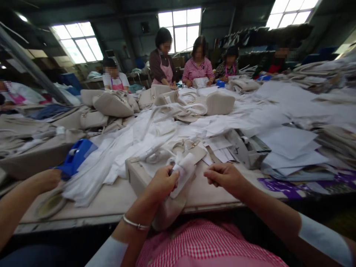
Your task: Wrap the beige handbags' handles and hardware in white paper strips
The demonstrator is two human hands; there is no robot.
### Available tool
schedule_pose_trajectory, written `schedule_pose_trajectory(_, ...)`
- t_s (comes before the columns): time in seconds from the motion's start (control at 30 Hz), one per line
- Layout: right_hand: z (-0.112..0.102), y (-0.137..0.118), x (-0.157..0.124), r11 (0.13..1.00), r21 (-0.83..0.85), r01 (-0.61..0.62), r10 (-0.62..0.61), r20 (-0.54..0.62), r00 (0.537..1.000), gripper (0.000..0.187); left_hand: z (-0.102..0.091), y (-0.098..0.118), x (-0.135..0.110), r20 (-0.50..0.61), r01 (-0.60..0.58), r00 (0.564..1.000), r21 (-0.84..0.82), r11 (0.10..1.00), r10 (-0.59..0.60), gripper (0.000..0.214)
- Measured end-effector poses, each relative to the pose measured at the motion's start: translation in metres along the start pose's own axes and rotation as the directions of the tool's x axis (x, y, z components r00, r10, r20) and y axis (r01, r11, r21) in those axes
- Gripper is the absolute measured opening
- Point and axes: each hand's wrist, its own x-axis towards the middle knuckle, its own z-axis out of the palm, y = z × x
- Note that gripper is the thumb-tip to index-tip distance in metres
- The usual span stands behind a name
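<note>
A beige handbag (135, 174) lies at the table's front edge, its gold-coloured metal fittings showing near the top. My left hand (162, 183), with a bracelet on the wrist, is closed on a piece of white wrapping (185, 168) over the bag. What the wrapping covers is hidden. To the right of the bag, my right hand (226, 180) is held above the table with its fingers curled and pinched together. Anything between those fingertips is too small to make out.
At left, a co-worker's hand (46, 180) grips a blue tape dispenser (78, 157) beside stacked white sheets (94, 174). A grey metal box (247, 150) stands right, near piled papers (292, 146). More beige bags (114, 104) lie farther back, where several people work.
</note>
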Motion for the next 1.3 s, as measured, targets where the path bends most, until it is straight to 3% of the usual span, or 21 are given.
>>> schedule_pose_trajectory(0.1,0.055,-0.018,0.014,0.999,0.002,0.041,-0.041,0.06,0.997,0.032,0.0,-0.002,-0.003,-0.011,-0.052,0.999,0.048,0.998,0.053,0.026)
schedule_pose_trajectory(0.2,0.079,-0.021,0.026,0.998,-0.058,0.008,-0.009,-0.022,1.0,0.033,-0.001,-0.002,-0.006,-0.034,-0.114,0.992,0.1,0.988,0.118,0.026)
schedule_pose_trajectory(0.53,0.087,-0.014,0.032,0.974,0.04,-0.223,0.227,-0.143,0.963,0.035,0.005,-0.008,0.0,-0.114,-0.247,0.945,0.368,0.896,0.308,0.019)
schedule_pose_trajectory(0.73,0.088,-0.003,0.035,0.897,0.245,-0.369,0.385,-0.019,0.923,0.04,0.009,-0.009,-0.004,-0.155,-0.182,0.944,0.494,0.85,0.292,0.014)
schedule_pose_trajectory(0.9,0.078,-0.002,0.033,0.874,0.248,-0.417,0.415,0.061,0.908,0.038,0.008,-0.01,-0.003,-0.12,-0.223,0.938,0.505,0.834,0.324,0.015)
schedule_pose_trajectory(1.07,0.076,-0.001,0.028,0.891,0.261,-0.373,0.365,0.08,0.928,0.035,0.002,-0.007,-0.004,-0.056,-0.226,0.965,0.328,0.917,0.257,0.017)
schedule_pose_trajectory(1.2,0.085,0.007,0.026,0.847,0.467,-0.253,0.224,0.119,0.967,0.04,-0.008,-0.003,-0.008,0.039,-0.063,0.997,0.003,0.998,0.063,0.021)
schedule_pose_trajectory(1.3,0.094,0.011,0.027,0.847,0.523,-0.098,0.076,0.065,0.995,0.036,-0.016,0.0,-0.008,0.143,0.061,0.989,-0.254,0.965,-0.025,0.025)
